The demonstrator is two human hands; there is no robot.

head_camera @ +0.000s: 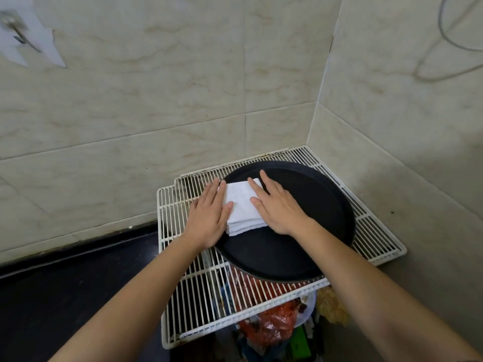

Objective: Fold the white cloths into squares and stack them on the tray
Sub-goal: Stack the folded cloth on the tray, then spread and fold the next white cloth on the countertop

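In the tiled corner, on the rack: a round black tray (300, 244) sits on a white wire rack (188, 291), close to where the two walls meet.
Cloths: a small stack of folded white cloths (241, 207) lies on the left part of the tray, near its rim; several folded layers show at the near edge.
Left hand (209, 218): flat, palm down, fingers together and stretched out; it lies along the left side of the stack, partly over the tray rim and the rack, thumb touching the cloth.
Right hand (279, 205): flat, palm down, fingers a little spread; it presses on the right side of the stack, fingertips reaching onto the bare tray.
Grip: neither hand closes around anything; both lie open against the cloths.
Counter: a dark counter (65, 296) runs along the wall to the left of the rack.
Below the rack: red plastic bags (271, 322) and other clutter show through the wires.
Wall: pale marbled tiles (156, 87); a grey cable (444, 48) loops on the right wall.
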